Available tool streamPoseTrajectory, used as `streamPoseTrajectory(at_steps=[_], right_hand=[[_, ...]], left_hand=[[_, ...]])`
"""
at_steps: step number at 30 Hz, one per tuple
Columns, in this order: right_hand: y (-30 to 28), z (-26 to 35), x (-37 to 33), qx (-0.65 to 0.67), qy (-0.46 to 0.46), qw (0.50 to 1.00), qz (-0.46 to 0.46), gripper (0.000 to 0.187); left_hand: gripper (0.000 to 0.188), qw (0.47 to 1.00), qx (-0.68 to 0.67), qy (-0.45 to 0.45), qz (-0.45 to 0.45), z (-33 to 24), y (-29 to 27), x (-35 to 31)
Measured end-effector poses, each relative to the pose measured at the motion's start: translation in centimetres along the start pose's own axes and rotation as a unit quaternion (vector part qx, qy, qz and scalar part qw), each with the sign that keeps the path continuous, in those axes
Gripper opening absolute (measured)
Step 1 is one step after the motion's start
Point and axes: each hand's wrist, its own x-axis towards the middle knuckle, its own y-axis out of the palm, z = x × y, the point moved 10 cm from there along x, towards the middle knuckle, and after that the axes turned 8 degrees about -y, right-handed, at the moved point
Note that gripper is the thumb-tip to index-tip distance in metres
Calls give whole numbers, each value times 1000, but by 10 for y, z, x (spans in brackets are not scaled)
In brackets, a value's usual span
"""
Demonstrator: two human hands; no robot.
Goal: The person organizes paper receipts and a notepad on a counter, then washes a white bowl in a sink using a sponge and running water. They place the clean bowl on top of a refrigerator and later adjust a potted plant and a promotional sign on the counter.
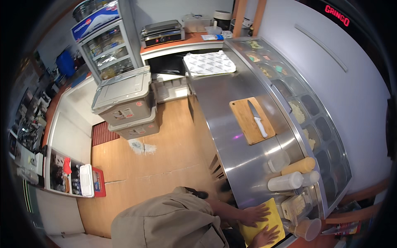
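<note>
Has a wood-look floor (173, 140) with a whitish patch (142, 147), pale walls (335, 84), a glass-door display refrigerator (109, 51) beside an orange-topped back table (192, 39), low white cabinets (76, 113) left and a glowing red sign (337, 15).

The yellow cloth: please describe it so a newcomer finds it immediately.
Follow the steel counter down to the picture's lower edge. There the yellow cloth lies under the left hand and right hand. Unlike the yellowish bottle nearby, it is flat and bright.

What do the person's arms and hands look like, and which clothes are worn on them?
The left hand and the right hand wear no gloves. The left forearm is bare too, beyond a creased, khaki-coloured top. Rings, if any, are too small to tell.
</note>
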Motion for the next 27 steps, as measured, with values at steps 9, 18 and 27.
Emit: streamPoseTrajectory(at_steps=[9,18,27], right_hand=[[-16,24,9,-109,-149,964,-192,49],[-170,308,67,694,-172,696,64,22],[-303,604,-23,691,-409,579,140,40]], left_hand=[[78,987,71,-144,11,63,-66,-76],[75,956,-47,-274,-95,165,-210,-237],[61,876,-45,-474,-74,272,-323,-460]])
